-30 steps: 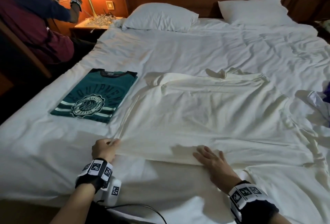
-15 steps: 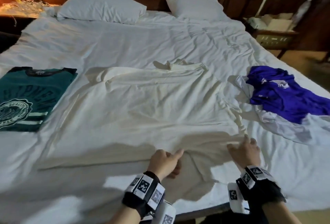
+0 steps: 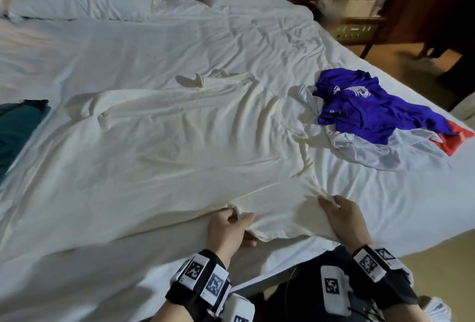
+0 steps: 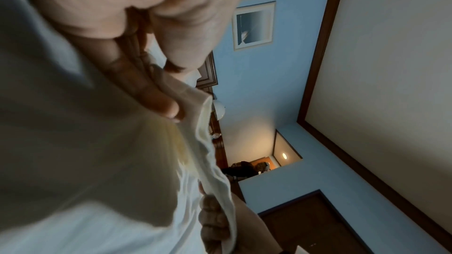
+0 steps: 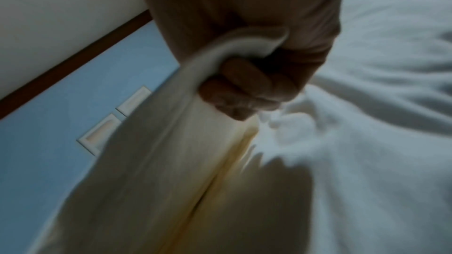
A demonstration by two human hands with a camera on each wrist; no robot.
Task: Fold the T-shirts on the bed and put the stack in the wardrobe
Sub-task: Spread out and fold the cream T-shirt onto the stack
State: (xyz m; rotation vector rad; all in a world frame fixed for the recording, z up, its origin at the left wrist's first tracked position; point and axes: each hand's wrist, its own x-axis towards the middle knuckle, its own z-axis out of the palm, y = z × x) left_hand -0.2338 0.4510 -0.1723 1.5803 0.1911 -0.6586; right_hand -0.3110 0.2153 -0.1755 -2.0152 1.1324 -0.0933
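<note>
A cream T-shirt (image 3: 164,152) lies spread across the near half of the bed (image 3: 180,44), its near right part lifted. The left hand (image 3: 227,229) pinches a fold of it between thumb and fingers (image 4: 156,96); the right hand (image 3: 343,219) grips its edge in curled fingers (image 5: 244,88). A crumpled blue jersey (image 3: 380,113) lies to the right (over white and red cloth), a folded teal T-shirt (image 3: 15,129) at the left edge.

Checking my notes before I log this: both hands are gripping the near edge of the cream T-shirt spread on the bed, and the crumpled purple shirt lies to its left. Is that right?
One slip: the crumpled purple shirt lies to the right of the cream T-shirt, as the head view shows. The left hand and right hand do grip its near edge.
</note>
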